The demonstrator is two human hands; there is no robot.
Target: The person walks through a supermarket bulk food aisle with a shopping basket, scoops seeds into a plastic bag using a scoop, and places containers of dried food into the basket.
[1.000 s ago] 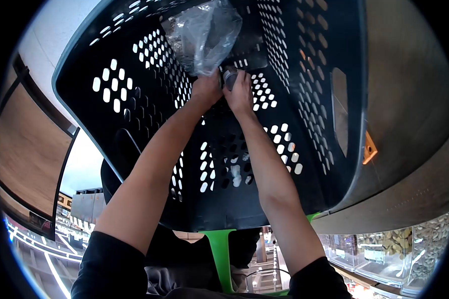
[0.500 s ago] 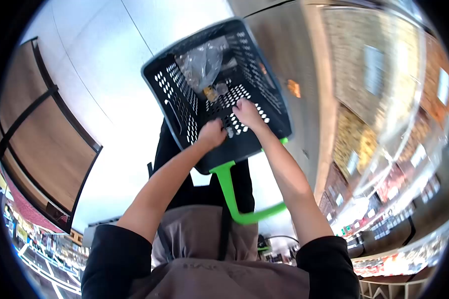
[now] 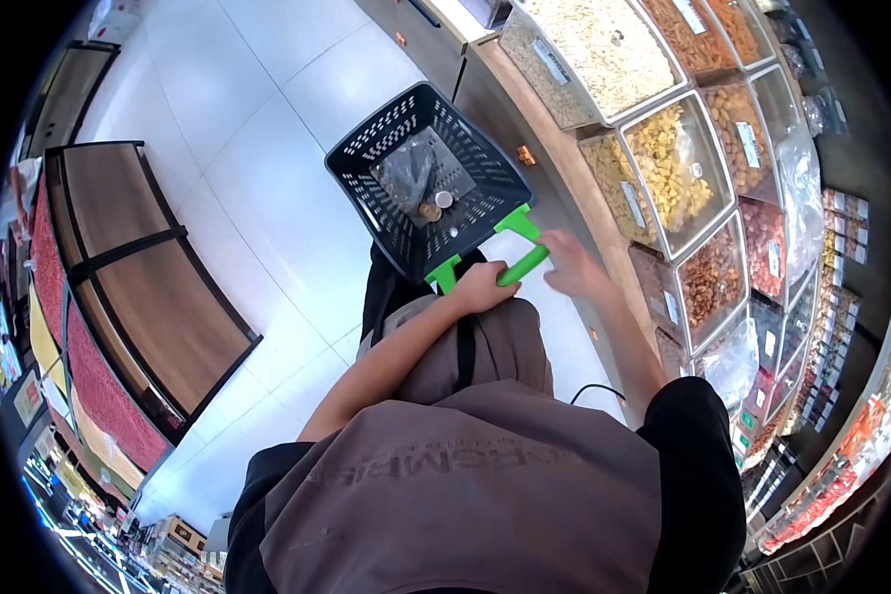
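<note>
A dark shopping basket (image 3: 366, 213) with perforated sides is in front of me at my knees. My left hand (image 3: 485, 288) is closed around the left part of its green handle (image 3: 525, 267). My right hand (image 3: 576, 269) has its fingers curled at the handle's right corner; they are slightly blurred. Inside the basket lie a clear plastic bag (image 3: 411, 173), a small round container with a whitish top (image 3: 444, 200) and a small brownish round item (image 3: 430, 212) beside it.
Clear bulk bins (image 3: 673, 173) of dried foods line the wooden counter (image 3: 584, 188) on my right. A wood-topped display unit (image 3: 168, 297) stands to the left. White floor tiles (image 3: 267, 178) run between them. A small orange scrap (image 3: 526, 155) is near the counter base.
Both hands have come out of the basket's interior and moved to its green handle. The handle now lies nearer the basket, and my view has shifted, showing more of the bins.
</note>
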